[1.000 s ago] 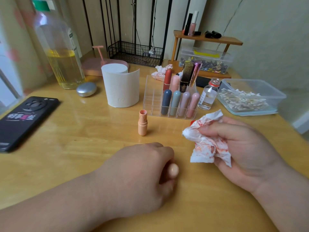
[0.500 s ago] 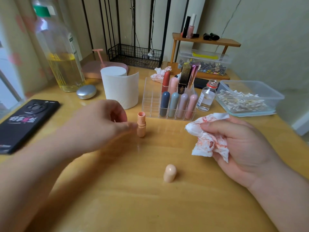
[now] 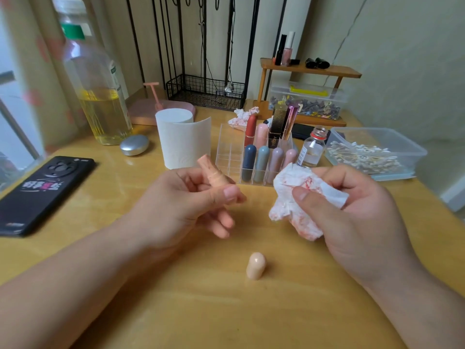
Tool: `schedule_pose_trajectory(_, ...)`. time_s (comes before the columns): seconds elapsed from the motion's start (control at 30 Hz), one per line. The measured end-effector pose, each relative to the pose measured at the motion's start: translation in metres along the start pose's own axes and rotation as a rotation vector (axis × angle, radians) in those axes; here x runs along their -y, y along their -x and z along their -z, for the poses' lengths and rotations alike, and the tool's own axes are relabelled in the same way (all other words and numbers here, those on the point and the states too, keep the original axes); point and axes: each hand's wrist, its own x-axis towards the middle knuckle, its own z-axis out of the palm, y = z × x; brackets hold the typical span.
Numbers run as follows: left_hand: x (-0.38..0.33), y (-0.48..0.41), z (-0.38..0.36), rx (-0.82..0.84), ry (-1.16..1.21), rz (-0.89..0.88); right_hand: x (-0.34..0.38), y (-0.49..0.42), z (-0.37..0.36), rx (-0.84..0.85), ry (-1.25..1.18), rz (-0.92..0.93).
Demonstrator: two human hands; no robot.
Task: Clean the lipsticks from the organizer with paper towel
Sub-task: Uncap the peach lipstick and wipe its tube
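Observation:
My left hand (image 3: 186,205) grips an uncapped peach lipstick (image 3: 210,170), tilted with its open end up and to the left, lifted above the table. Its rounded peach cap (image 3: 255,265) stands alone on the wood nearer to me. My right hand (image 3: 357,212) holds a crumpled paper towel (image 3: 297,197) stained red, a short way right of the lipstick. Behind both hands sits the clear organizer (image 3: 230,152) with several capped lipsticks (image 3: 261,162) in its right-hand slots.
A paper towel roll (image 3: 182,141) stands left of the organizer. A black phone (image 3: 42,192) lies at the left edge. An oil bottle (image 3: 98,96), a silver compact (image 3: 134,144), a small glass bottle (image 3: 312,149), a cotton swab tub (image 3: 372,152) and a used tissue (image 3: 241,117) ring the back.
My left hand set the cap down, reached to the standing lipstick, and has now picked it up and tilted it. My right hand raised the paper towel slightly.

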Motion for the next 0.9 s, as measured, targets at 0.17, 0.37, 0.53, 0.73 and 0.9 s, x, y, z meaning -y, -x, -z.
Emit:
schedule_pose_trajectory(0.17,-0.003,0.016,-0.027,0.213,0.38,0.095,0.005,0.01,-0.011,-0.043,-0.041,0.134)
schedule_pose_trajectory(0.37,0.002,0.019,-0.03,0.367,0.331,0.01,0.009,0.016,-0.02,0.31,-0.577,-0.038)
schedule_pose_trajectory(0.53,-0.002,0.018,-0.028,0.381,0.373,-0.039,0.004,0.007,-0.01,0.336,-0.842,-0.346)
schedule_pose_trajectory(0.73,-0.001,0.021,-0.029,0.515,0.321,-0.027,-0.002,0.001,-0.009,0.472,-0.848,-0.384)
schedule_pose_trajectory(0.9,-0.002,0.024,-0.028,0.599,0.236,-0.002,0.002,0.006,-0.012,0.625,-0.718,-0.46)
